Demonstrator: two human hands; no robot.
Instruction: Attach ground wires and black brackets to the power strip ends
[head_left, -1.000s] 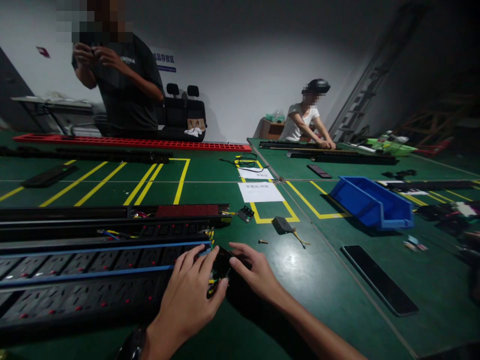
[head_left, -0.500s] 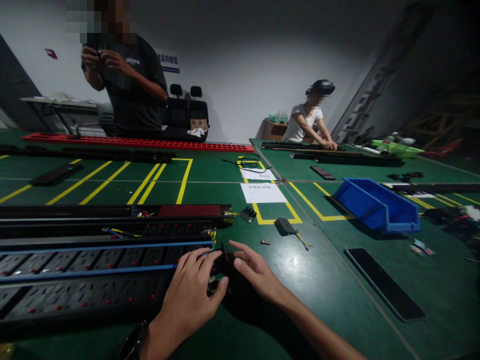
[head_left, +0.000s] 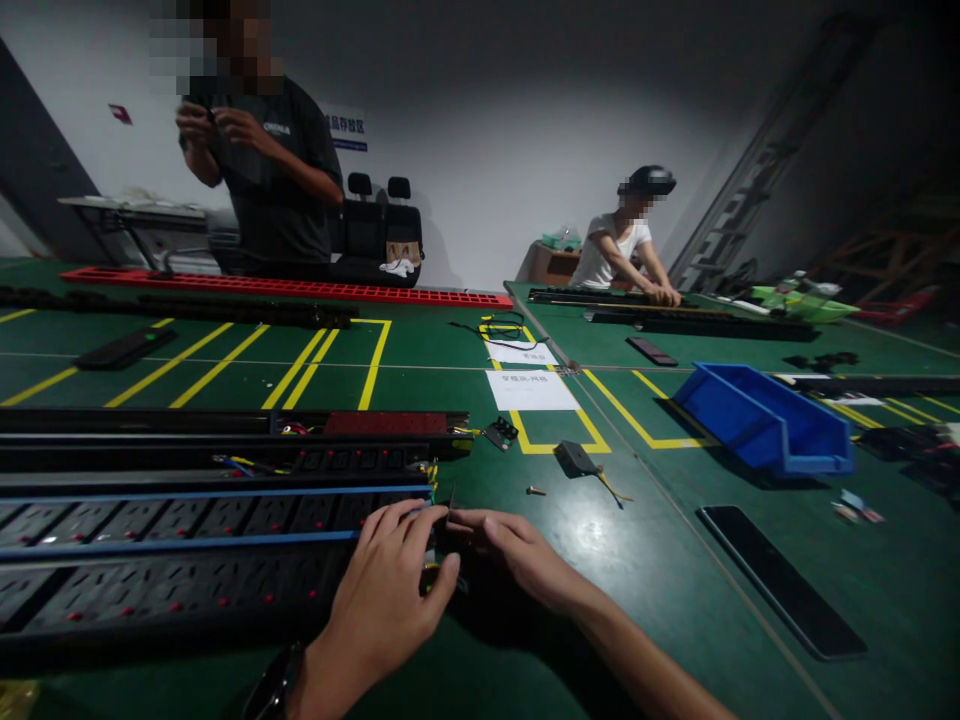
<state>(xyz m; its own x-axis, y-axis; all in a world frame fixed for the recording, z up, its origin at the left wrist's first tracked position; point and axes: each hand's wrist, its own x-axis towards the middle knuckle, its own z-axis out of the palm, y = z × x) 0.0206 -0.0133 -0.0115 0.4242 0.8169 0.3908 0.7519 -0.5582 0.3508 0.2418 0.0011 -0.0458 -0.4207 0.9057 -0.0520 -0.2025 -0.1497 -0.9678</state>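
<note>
Right now, the small dark part (head_left: pixel 451 505) sits between your two hands, at the right-hand ends of the socket strips (head_left: pixel 225 520). It is at about one o'clock from the middle of your left hand (head_left: pixel 394 590) and at ten o'clock from your right hand (head_left: pixel 536 565). Its thin edge stands up by your left fingertips, with your right fingertips just beside it. Your left hand curves over the strip ends, thumb spread away from the fingers; whether it is clasping anything, you cannot tell. Your right hand reaches in with its fingers extended, and its grip is also unclear, since shadow hides the contact.

From your right hand, a screw (head_left: pixel 535 491) lies at twelve o'clock, a black box (head_left: pixel 576 460) with yellow wires at one, a blue bin (head_left: pixel 765 420) farther out at two, and a phone (head_left: pixel 780 580) at three. The strips run off toward nine o'clock.
</note>
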